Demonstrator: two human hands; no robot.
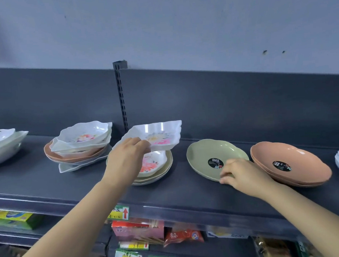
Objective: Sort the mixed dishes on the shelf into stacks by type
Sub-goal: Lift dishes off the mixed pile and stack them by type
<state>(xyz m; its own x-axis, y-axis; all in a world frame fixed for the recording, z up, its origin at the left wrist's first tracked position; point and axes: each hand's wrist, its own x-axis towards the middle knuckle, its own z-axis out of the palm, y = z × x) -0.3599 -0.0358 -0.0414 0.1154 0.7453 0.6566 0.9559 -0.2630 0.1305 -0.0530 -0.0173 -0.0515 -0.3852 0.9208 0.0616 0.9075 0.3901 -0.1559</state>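
Bare forearms reached up from the near edge toward the dark shelf (49, 185). At their ends, the left hand (126, 156) curled its fingers round the near corner of a white square dish (157, 136) with a flower print. It held the dish tilted in the air just above the middle pile (157, 168), probably to carry it to a stack of its own kind. Beneath, a smaller flowered dish (153, 162) sat on green plates, a mixed heap. The right hand (241, 173) pinched the near rim of a lone green plate (212, 155) lying flat on the shelf, likely steadying it as the base for the green ones. Just right of it, pink plates (291, 160) lay nested, apparently sorted. To the left, another pile (80, 145) mixed white dishes with a pink plate.
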